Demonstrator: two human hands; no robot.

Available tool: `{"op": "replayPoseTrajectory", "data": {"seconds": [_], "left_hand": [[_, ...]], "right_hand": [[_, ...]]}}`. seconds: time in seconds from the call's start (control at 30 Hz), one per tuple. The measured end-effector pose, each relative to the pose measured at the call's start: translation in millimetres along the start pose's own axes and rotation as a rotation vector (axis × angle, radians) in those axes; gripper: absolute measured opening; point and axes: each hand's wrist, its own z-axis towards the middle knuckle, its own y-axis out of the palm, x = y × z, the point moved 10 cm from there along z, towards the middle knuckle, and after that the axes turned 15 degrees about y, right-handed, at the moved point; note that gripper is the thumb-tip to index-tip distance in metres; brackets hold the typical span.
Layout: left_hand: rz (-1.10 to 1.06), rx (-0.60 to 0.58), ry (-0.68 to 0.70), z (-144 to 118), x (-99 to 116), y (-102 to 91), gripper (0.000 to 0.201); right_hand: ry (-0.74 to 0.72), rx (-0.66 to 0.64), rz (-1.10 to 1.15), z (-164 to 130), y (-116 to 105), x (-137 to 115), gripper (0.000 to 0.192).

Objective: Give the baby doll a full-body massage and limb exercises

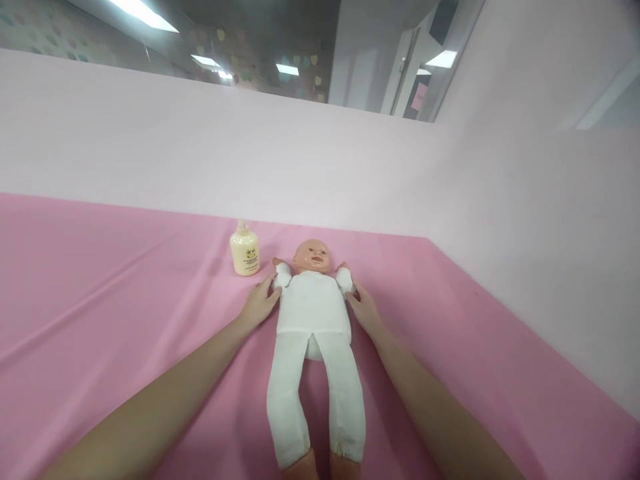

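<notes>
A baby doll (314, 303) in white cloth, with a bald head and bare feet, lies face up on the pink sheet (150, 300). Its arms are bent upward beside its head. My left hand (261, 301) has its thumb and fingers around the doll's arm on the left of the view. On the other side, my right hand (365, 307) grips the doll's other arm near the elbow, with some fingertips hidden. A cream-coloured pump bottle (245, 253) with dark print stands upright beyond my left hand, apart from it.
A pale wall (200, 153) rises behind the sheet and continues along the right side. Above it, a window (280, 53) shows ceiling lights and a door frame. Folds run across the sheet on the left.
</notes>
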Motion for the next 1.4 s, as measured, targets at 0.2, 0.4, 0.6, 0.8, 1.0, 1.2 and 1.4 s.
{"op": "replayPoseTrajectory", "data": {"seconds": [0.2, 0.4, 0.6, 0.8, 1.0, 1.2, 1.4], "left_hand": [[-0.288, 0.114, -0.048, -2.1, 2.0, 0.1, 0.057], [-0.319, 0.227, 0.006, -1.3, 22.4, -13.8, 0.041], [-0.332, 0.198, 0.027, -1.3, 31.4, -13.3, 0.019], [-0.337, 0.197, -0.022, -0.6, 14.6, -10.3, 0.022], [-0.311, 0.108, -0.044, -0.7, 17.7, -3.3, 0.032], [-0.291, 0.115, -0.133, -3.6, 5.3, -0.9, 0.034], [-0.348, 0.133, -0.097, -1.3, 6.2, -2.4, 0.031]], "right_hand": [[0.024, -0.036, 0.21, 5.4, -0.2, 6.7, 0.058], [0.144, -0.127, 0.559, 13.5, 6.5, 26.5, 0.047], [0.218, -0.099, 0.571, 13.9, 4.8, 39.1, 0.018], [0.223, -0.108, 0.552, 13.5, 5.1, 37.2, 0.025], [0.157, -0.085, 0.47, 14.5, 5.7, 30.7, 0.04], [0.116, -0.054, 0.414, 10.2, 5.5, 22.0, 0.041], [0.077, -0.008, 0.271, 5.4, 2.6, 12.2, 0.029]]}}
